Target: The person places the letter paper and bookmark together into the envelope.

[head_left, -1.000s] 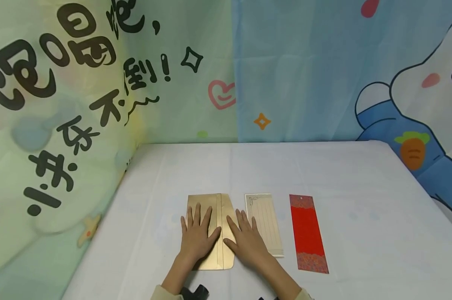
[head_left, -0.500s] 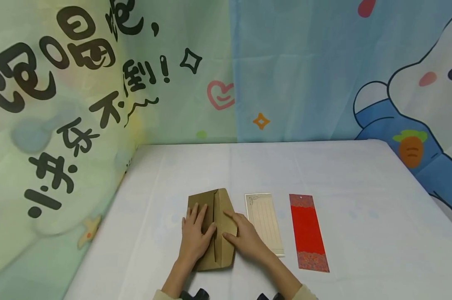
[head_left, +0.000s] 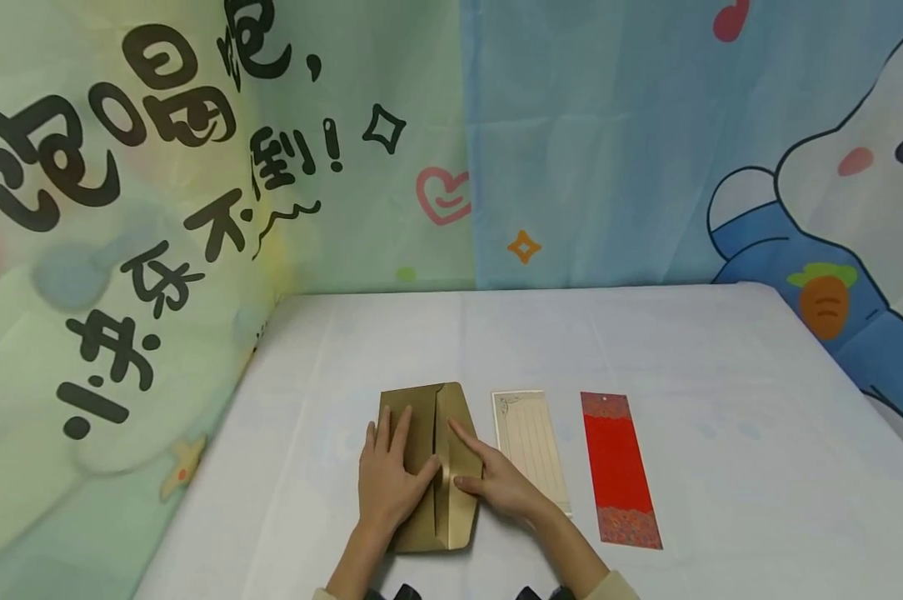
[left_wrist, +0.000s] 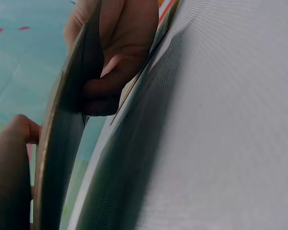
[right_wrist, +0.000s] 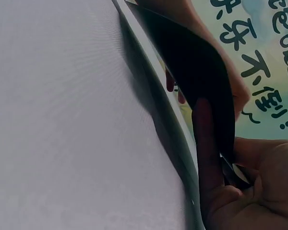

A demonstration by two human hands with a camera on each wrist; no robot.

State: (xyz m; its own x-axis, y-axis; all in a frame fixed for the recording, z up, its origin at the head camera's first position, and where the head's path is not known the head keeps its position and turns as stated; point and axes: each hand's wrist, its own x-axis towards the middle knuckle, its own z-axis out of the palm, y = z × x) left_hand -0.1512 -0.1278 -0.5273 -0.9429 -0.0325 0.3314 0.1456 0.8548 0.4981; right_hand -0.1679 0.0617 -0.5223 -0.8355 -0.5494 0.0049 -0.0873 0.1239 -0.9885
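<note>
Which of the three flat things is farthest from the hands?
The red strip, at the far right. The lined cream card lies nearer, and the right hand grips the gold envelope.

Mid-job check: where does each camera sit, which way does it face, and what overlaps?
Head: worn on the head, facing forward and down at the white table; shows the gold envelope, left hand, right hand and sleeves.
Left wrist: on that wrist, looking low across the table at the envelope, blue backdrop behind; parts of both hands show.
Right wrist: on that wrist, also low, lettered backdrop behind the envelope; parts of both hands show.
Both wrist views share the envelope, table and hands.
</note>
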